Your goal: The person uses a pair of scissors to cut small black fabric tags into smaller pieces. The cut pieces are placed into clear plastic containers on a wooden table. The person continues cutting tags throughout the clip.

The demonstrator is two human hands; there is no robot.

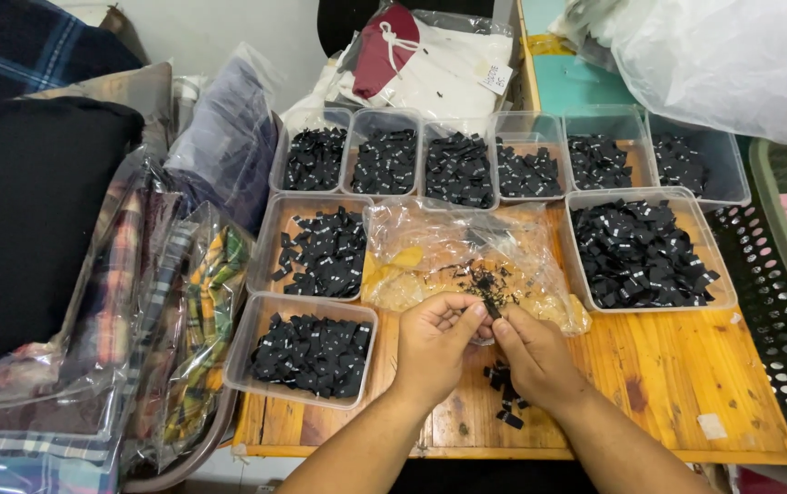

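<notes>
Fingers of left hand (434, 340) and right hand (532, 352) pinched shut together on one small black label (492, 309), above the table's (686, 366) front edge. Trays (645, 254) of sorted labels line the back, bag (466, 265) mid-table, loose labels (506, 402) under the right hand. Looks like sorting; the next move likely calls for picking the matching tray.

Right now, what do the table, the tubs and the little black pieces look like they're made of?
The table looks like varnished wood: orange planks with visible grain and a slight sheen. The tubs look like thin clear plastic, see-through with rounded rims. The little black pieces seem to be woven or satin fabric tags, folded flat with small pale marks, though that's hard to confirm. Both hands pinch one.
</notes>
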